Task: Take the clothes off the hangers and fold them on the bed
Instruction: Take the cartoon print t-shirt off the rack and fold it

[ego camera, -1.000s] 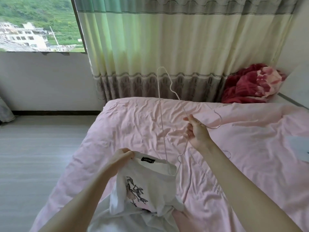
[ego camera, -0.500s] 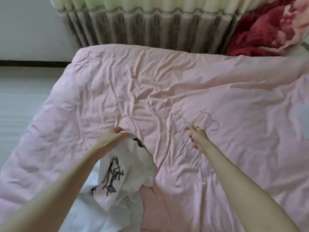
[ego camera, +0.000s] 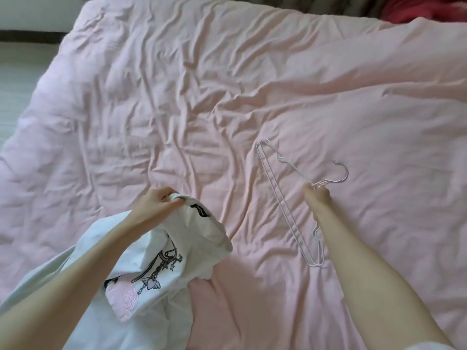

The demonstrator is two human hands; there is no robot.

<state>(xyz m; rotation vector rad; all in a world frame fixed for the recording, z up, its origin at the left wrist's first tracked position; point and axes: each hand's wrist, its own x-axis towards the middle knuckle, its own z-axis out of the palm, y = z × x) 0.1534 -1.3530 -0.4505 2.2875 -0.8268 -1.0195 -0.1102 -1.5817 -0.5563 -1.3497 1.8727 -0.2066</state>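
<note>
A white T-shirt [ego camera: 177, 253] with a black and pink print hangs bunched over the near edge of the bed. My left hand [ego camera: 158, 205] grips it at the collar, beside a small black label. To the right, thin white wire hangers [ego camera: 285, 205] lie flat on the pink bed cover [ego camera: 177, 109], their hooks pointing right. My right hand [ego camera: 317, 198] pinches the hangers at the neck just below the hooks. More pale cloth [ego camera: 38, 279] trails off under my left forearm.
The wrinkled pink cover spreads across most of the view. A red blanket [ego camera: 424, 8] lies at the far right corner of the bed. The pale floor [ego camera: 17, 77] shows along the left, with a dark skirting strip at the wall.
My right hand has lowered the hangers from upright in the air down flat onto the cover. The view has tilted down toward the bed. My left hand keeps hold of the shirt collar.
</note>
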